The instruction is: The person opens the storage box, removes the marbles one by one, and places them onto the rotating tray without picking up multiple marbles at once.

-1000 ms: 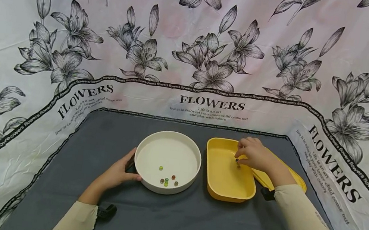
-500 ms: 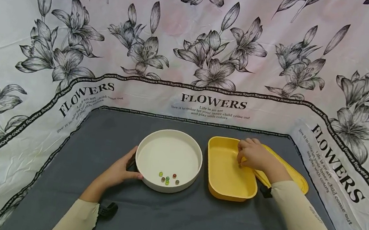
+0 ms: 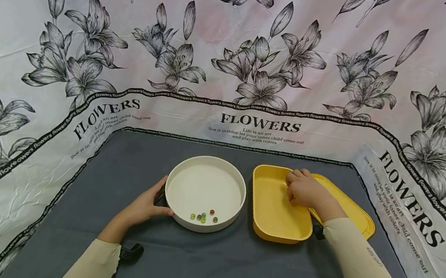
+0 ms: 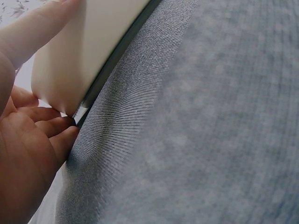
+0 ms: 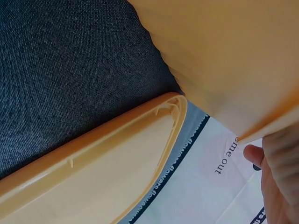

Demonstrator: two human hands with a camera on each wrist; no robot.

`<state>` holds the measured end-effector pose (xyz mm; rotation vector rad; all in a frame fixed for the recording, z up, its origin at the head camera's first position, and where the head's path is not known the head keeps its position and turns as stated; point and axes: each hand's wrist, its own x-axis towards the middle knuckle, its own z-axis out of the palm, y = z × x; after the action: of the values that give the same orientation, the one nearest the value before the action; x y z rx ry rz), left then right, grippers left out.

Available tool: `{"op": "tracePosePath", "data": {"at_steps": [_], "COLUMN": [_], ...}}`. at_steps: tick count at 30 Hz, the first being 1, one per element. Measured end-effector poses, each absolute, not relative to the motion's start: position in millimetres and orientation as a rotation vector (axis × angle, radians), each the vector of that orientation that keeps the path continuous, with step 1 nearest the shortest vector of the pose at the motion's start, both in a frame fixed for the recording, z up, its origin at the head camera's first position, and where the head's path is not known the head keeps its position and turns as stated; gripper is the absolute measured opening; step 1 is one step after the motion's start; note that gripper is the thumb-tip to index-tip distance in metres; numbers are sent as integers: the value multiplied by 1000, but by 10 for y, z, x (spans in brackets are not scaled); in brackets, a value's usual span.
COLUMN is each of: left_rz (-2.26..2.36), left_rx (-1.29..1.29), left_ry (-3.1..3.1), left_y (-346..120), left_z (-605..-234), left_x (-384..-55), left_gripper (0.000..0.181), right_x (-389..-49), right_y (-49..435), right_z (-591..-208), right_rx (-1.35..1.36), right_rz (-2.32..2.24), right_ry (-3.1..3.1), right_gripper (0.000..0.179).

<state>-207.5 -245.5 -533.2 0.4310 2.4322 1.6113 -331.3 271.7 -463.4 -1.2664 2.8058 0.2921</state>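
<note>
My left hand (image 3: 142,210) holds the left side of a round white tray (image 3: 206,178), thumb at the near rim. In the left wrist view its fingertips (image 4: 63,128) touch the tray's bottom edge. Several small glassy beads (image 3: 203,218), green, yellow-green, red and brown, lie near the front of that tray. My right hand (image 3: 307,191) reaches over the right rim of a yellow rectangular container (image 3: 279,222), its fingers curled down inside. The container wall hides most fingertips in the right wrist view. A small dark spot shows beside one fingertip; whether it is a bead is unclear.
A yellow lid (image 3: 354,211) lies right of the container, partly under the right forearm. Dark grey cloth (image 3: 210,264) covers the table. Behind and to the sides hangs white cloth printed with flowers (image 3: 262,89) and lettering. Each wrist wears a black strap (image 3: 131,253).
My right hand has lowered into the yellow container and covers the small beads seen there earlier. One green bead in the white tray has rolled toward the front. My left hand stays put.
</note>
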Motion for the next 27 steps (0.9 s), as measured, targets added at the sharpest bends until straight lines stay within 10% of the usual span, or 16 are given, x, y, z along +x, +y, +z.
{"op": "tracePosePath", "data": {"at_steps": [27], "left_rz": [1596], "left_rx": [417], "left_ry": [2451], "left_y": [-2468], "left_z": [-5356], "left_x": [-2062], "left_gripper": [127], "right_x": [-3057], "right_y": [2685], "right_z": [-4245], "right_rx": [-1275], "right_rz": [-475], "right_ry": [2962], "right_gripper": [11]}}
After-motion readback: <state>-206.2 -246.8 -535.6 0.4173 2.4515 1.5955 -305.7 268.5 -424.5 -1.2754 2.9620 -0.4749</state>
